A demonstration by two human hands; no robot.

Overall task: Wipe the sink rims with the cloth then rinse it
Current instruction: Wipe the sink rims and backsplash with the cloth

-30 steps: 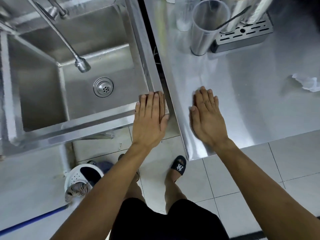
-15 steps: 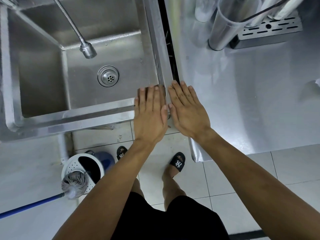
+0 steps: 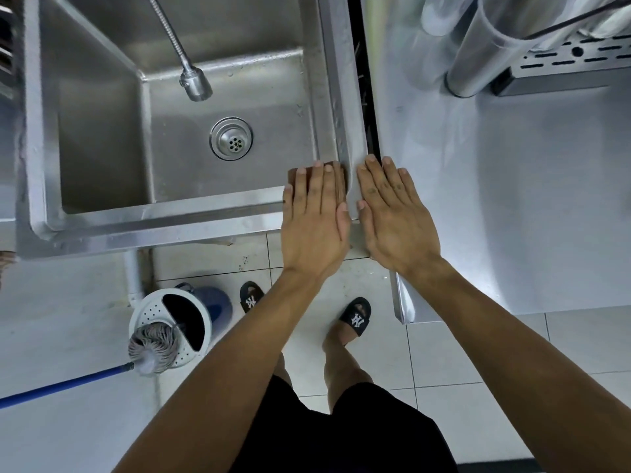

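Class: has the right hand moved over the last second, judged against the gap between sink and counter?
Yes. The right hand slid left off the counter to the gap.

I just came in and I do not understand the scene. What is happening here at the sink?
A person stands at a steel sink and presses a brown cloth flat under the left hand at the near right corner of the rim. The right hand lies flat beside it, on the right rim. The faucet shows no running water, so rinsing has not begun.
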